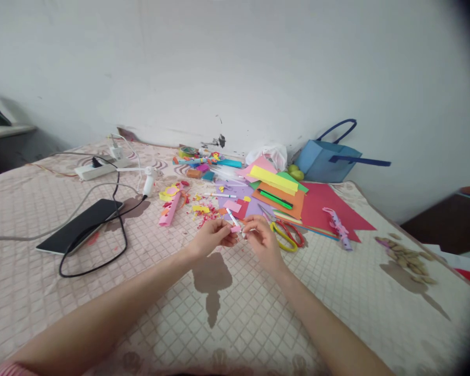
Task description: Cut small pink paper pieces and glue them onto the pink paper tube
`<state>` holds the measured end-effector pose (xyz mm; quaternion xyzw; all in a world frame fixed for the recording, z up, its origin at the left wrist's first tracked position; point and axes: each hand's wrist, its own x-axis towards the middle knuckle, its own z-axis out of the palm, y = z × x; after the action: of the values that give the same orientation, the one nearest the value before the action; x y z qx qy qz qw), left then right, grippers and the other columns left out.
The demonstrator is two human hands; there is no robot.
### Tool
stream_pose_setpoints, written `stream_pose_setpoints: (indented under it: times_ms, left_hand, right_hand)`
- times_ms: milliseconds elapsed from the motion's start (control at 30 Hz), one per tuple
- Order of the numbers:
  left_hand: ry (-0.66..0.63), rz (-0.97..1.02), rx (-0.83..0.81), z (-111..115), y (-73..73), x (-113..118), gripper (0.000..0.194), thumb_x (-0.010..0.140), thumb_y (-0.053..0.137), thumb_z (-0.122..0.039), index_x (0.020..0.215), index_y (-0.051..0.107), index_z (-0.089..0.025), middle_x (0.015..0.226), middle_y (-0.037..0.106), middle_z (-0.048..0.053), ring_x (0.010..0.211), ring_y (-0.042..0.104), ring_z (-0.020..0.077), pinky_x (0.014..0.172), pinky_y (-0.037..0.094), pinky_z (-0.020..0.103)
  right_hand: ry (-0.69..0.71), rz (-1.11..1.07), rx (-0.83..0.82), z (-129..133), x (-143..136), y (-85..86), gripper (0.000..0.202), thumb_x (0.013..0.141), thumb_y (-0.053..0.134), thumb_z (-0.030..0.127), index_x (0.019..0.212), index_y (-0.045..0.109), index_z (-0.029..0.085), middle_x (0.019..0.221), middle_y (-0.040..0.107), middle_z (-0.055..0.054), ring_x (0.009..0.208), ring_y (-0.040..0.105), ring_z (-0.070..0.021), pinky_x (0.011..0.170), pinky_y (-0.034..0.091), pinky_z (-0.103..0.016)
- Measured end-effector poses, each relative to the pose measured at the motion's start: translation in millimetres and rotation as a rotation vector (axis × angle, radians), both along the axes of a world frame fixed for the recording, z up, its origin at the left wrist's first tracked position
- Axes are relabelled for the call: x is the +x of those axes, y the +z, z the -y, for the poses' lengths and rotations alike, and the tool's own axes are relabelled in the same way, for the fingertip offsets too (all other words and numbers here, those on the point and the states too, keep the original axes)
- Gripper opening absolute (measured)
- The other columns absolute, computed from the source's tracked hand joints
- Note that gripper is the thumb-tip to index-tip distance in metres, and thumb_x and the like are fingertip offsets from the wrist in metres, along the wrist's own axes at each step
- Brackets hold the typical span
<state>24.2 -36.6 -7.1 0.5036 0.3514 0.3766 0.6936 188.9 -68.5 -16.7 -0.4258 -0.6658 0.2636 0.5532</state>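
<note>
My left hand (215,237) is closed, with a small piece of pink paper (235,228) pinched at its fingertips. Close beside it, my right hand (261,240) is also closed in a pinch at the paper's right end. A small white thing (243,234) shows at its fingertips, too small to name. Just beyond the fingers is a white stick with a blue band (232,216); whether a hand touches it I cannot tell. Scissors with yellow handles (284,240) and scissors with red handles (295,235) lie right of my right hand.
Coloured paper sheets (325,209), a green marker (274,199) and paper scraps (207,213) lie beyond my hands. A rolled pink paper (170,210), a black tablet-like slab (82,224) and cables are at left. A blue bag (325,159) and peanut-like pods (407,258) are at right.
</note>
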Motion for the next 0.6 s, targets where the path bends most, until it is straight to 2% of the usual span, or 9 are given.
stream_pose_setpoints:
  times_ms: [200,300,367,467,600]
  left_hand:
    - [0.011,0.010,-0.029,-1.2,-1.1,0.2,0.026,0.075,0.063,-0.036,0.072,0.055,-0.012,0.067,0.063,0.002,0.060,0.060,0.0094,0.064,0.049,0.025]
    - [0.009,0.009,-0.029,-1.5,-1.8,0.5,0.026,0.074,0.064,-0.036,0.072,0.055,-0.012,0.068,0.063,0.002,0.060,0.061,0.0095,0.064,0.049,0.025]
    - [0.004,0.001,-0.018,-1.0,-2.7,0.6,0.026,0.074,0.064,-0.037,0.072,0.055,-0.012,0.068,0.063,0.002,0.061,0.061,0.0095,0.065,0.049,0.025]
    - [-0.007,-0.017,0.016,0.5,-4.1,0.7,0.028,0.074,0.064,-0.039,0.071,0.055,-0.012,0.066,0.063,0.002,0.061,0.061,0.0100,0.065,0.049,0.025]
    - [-0.038,-0.030,0.047,1.9,-3.9,0.9,0.033,0.075,0.060,-0.045,0.074,0.057,-0.013,0.066,0.063,0.002,0.062,0.061,0.0115,0.066,0.050,0.028]
  right_hand:
    - [-0.019,0.048,0.035,0.5,0.6,0.1,0.018,0.079,0.047,0.012,0.078,0.062,0.022,0.100,0.053,-0.006,0.094,0.053,-0.0189,0.073,0.045,-0.030]
    - [-0.045,-0.067,-0.063,0.2,-0.5,0.1,0.008,0.079,0.052,0.020,0.083,0.058,0.021,0.089,0.055,-0.003,0.079,0.054,-0.0165,0.066,0.045,-0.029]
    - [-0.010,-0.127,-0.171,-0.2,-1.7,0.3,0.010,0.079,0.055,0.026,0.086,0.056,0.021,0.081,0.056,-0.001,0.069,0.053,-0.0143,0.061,0.045,-0.027]
    - [0.058,-0.120,-0.283,-0.8,-3.2,1.0,0.014,0.077,0.058,0.032,0.082,0.057,0.019,0.076,0.057,-0.001,0.064,0.052,-0.0131,0.057,0.044,-0.025]
    - [0.044,-0.080,-0.309,-0.4,-3.8,2.4,0.014,0.078,0.057,0.032,0.074,0.057,0.018,0.067,0.055,0.001,0.058,0.050,-0.0119,0.054,0.040,-0.024]
